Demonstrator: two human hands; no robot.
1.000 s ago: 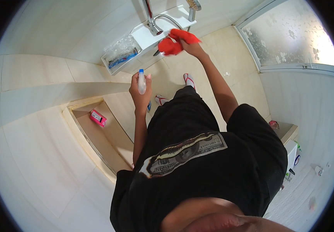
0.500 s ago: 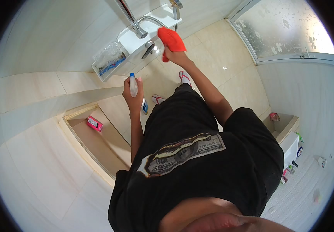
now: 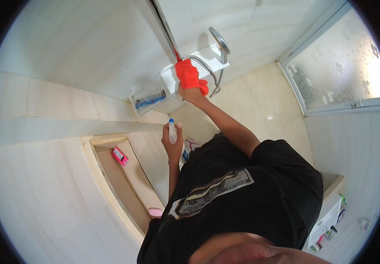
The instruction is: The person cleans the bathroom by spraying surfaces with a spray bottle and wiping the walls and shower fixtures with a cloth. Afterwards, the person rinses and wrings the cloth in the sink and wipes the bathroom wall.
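Bright red cloth, held bunched in the right hand against the long chrome pipe. Gripped a blue-tipped plastic spray bottle in the left hand.

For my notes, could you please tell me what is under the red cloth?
The chrome pipe runs into the red cloth, which the right hand holds. The cloth covers the pipe's lower end and most of the fingers, so those cannot be seen.

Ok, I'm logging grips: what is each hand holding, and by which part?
Left hand: blue-nozzled plastic spray bottle, by the neck under its head. Right hand: red cloth, bunched; fingers hidden, exact spot unclear.
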